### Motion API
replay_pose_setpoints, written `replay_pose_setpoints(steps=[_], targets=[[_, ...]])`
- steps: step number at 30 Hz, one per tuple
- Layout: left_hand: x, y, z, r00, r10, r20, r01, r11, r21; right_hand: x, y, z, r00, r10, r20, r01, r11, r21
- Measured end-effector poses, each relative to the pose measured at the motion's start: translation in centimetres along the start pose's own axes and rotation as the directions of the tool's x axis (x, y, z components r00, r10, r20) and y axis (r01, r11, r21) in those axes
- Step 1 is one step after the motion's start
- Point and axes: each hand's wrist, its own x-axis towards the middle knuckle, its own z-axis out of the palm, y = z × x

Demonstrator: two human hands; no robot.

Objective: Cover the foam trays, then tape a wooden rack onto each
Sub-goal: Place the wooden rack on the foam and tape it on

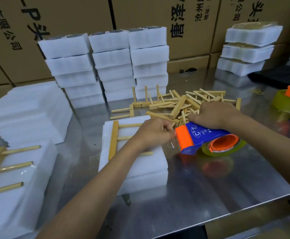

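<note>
At frame centre a rack [116, 138] lies on a foam tray [140, 163]. The left hand [155, 131] pinches tape [171, 144]; the right hand [215, 115] grips the dispenser [199, 139].

Two tape dispensers [208, 140], two taped-rack trays [135, 163], four foam-tray stacks [109, 66].

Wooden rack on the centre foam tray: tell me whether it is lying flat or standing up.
Lying flat. The wooden rack rests on the foam tray, pegs pointing sideways under the left hand.
</note>
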Motion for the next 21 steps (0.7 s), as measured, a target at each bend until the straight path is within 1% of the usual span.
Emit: replay_pose_setpoints(steps=[3,5,6,7,9,11,12,13,14,16,19,20,21], targets=[[-0.3,0.2,-0.5,1.000,0.030,-0.006,-0.030,0.971,-0.235,0.0,-0.8,-0.1,0.999,0.035,0.001,-0.035,0.998,-0.052],[-0.5,0.2,-0.9,0.999,0.035,-0.021,-0.039,0.963,-0.267,-0.1,-1.5,-0.2,0.999,0.041,0.003,-0.041,0.998,-0.056],[-0.6,0.1,-0.9,0.999,0.041,-0.023,-0.045,0.962,-0.270,-0.3,-1.6,-0.3,0.999,0.049,-0.018,-0.050,0.997,-0.056],[-0.7,0.0,-0.8,0.999,0.042,-0.020,-0.046,0.959,-0.278,-0.6,-1.7,-0.3,0.996,0.069,-0.057,-0.071,0.996,-0.049],[-0.6,0.0,-0.6,0.999,0.034,-0.004,-0.034,0.959,-0.281,-1.6,-1.6,-0.3,0.972,0.134,-0.192,-0.140,0.990,-0.015],[-0.6,0.1,-0.5,1.000,0.029,0.007,-0.025,0.960,-0.277,-2.9,-1.7,0.2,0.911,0.185,-0.368,-0.197,0.980,0.004],[-0.7,0.2,-0.6,0.999,0.036,0.006,-0.032,0.959,-0.283,-3.8,-1.8,0.6,0.879,0.199,-0.433,-0.222,0.975,-0.002],[-0.7,0.1,-0.6,0.999,0.048,0.001,-0.045,0.956,-0.291,-4.7,-2.0,1.0,0.859,0.205,-0.469,-0.243,0.970,-0.021],[-0.7,0.1,-0.6,0.998,0.060,-0.004,-0.058,0.953,-0.298,-5.6,-2.1,1.5,0.857,0.206,-0.473,-0.259,0.965,-0.049],[-0.8,0.1,-0.7,0.997,0.072,-0.001,-0.069,0.952,-0.300,-7.1,-2.1,2.4,0.877,0.203,-0.435,-0.268,0.959,-0.092],[-0.9,0.1,-0.6,0.997,0.083,0.002,-0.078,0.951,-0.299,-8.3,-2.0,2.6,0.908,0.233,-0.348,-0.271,0.961,-0.064],[-0.9,0.1,-0.5,0.996,0.085,-0.004,-0.083,0.952,-0.296,-8.4,-2.2,2.3,0.908,0.233,-0.348,-0.267,0.962,-0.055],[-1.0,0.1,-0.5,0.996,0.090,-0.010,-0.089,0.951,-0.295,-8.5,-2.3,2.0,0.903,0.205,-0.377,-0.239,0.970,-0.044]])
